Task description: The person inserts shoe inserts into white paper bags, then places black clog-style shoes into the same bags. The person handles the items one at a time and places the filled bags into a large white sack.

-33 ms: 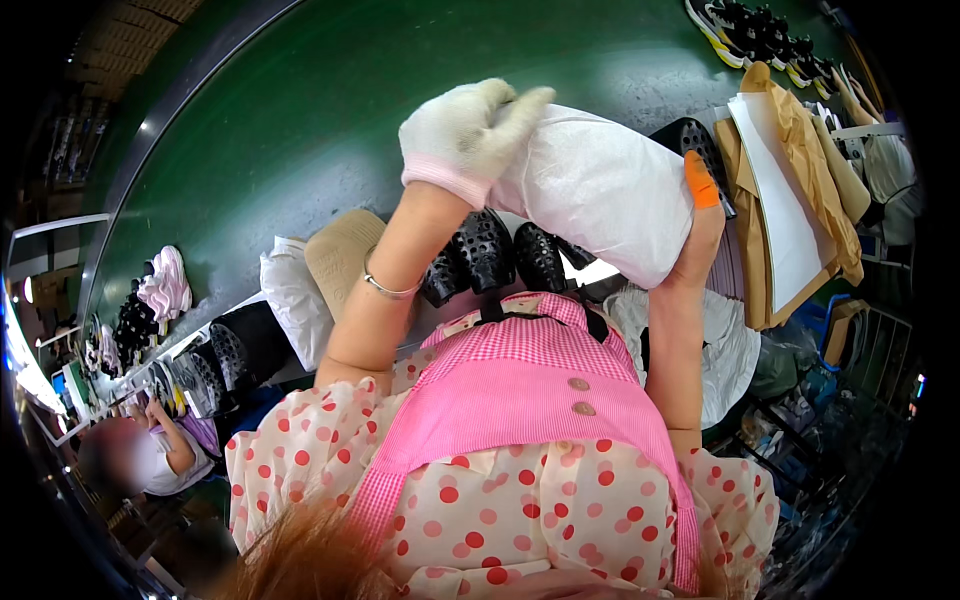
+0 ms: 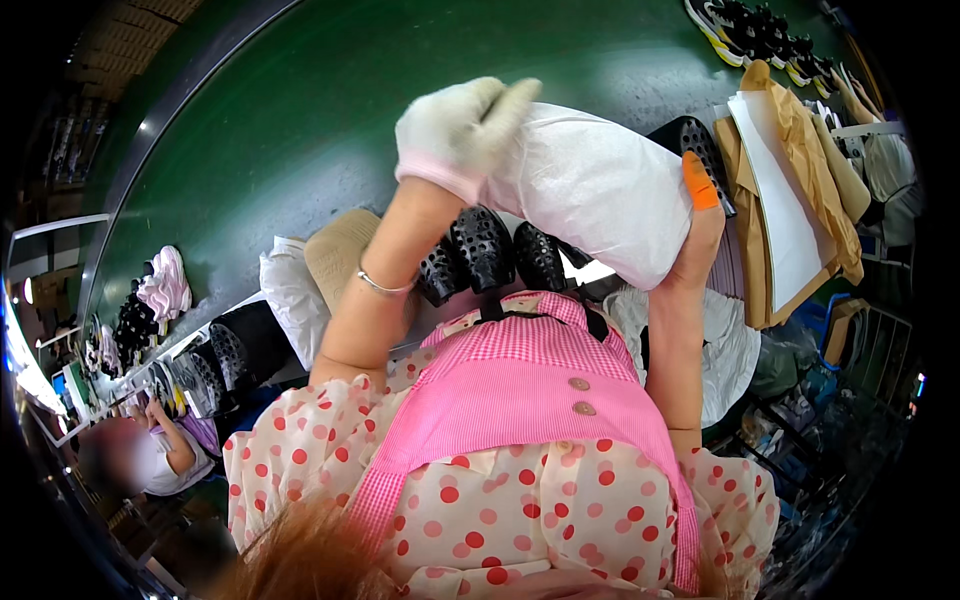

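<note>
A white paper-wrapped bundle [image 2: 590,185], long and rounded, is held slantwise over the green bench. My left hand [image 2: 460,130], in a white glove with a pink cuff, is closed at the bundle's left end; its fingertips are slightly blurred. At the other end my bare right hand [image 2: 697,225] grips the paper, an orange cover on its thumb and the other fingers hidden behind the bundle. Below it, between my forearms, stand several black shoes with holes [image 2: 483,245] along the bench's near edge.
Brown paper sheets [image 2: 755,200] and a white sheet [image 2: 785,190] lie at the right. Left of my arm are a tan insole-shaped piece [image 2: 340,255] and a white wrapped bundle [image 2: 295,300]. Sneakers [image 2: 765,35] line the far right. A person [image 2: 170,455] sits at lower left.
My left hand has shifted slightly left along the end of the bundle. The right hand and the bundle have hardly moved.
</note>
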Demonstrator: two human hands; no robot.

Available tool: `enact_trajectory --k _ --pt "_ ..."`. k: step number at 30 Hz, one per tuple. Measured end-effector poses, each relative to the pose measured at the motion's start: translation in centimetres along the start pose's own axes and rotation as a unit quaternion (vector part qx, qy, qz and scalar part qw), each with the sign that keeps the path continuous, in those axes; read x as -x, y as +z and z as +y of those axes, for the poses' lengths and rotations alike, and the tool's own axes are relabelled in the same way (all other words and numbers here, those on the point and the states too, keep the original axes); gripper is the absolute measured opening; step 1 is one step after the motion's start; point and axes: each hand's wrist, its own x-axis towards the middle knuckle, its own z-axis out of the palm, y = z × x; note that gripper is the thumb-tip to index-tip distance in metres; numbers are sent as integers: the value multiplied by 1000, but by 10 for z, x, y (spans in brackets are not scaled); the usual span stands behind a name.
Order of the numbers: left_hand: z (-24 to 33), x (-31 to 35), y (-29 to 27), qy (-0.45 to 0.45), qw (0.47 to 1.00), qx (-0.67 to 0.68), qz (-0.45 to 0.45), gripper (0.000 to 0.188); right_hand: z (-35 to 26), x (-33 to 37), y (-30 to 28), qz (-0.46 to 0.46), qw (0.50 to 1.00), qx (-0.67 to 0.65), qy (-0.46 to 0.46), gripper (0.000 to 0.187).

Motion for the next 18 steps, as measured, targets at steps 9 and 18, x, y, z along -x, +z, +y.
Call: enact_trajectory --k 9,18 --pt "-79 -31 -12 94 920 -237 296 52 18 -38 -34 -36 981 -164 98 49" --pt "10 69 62 -166 783 573 -177 56 54 -49 -6 33 991 -132 6 37"
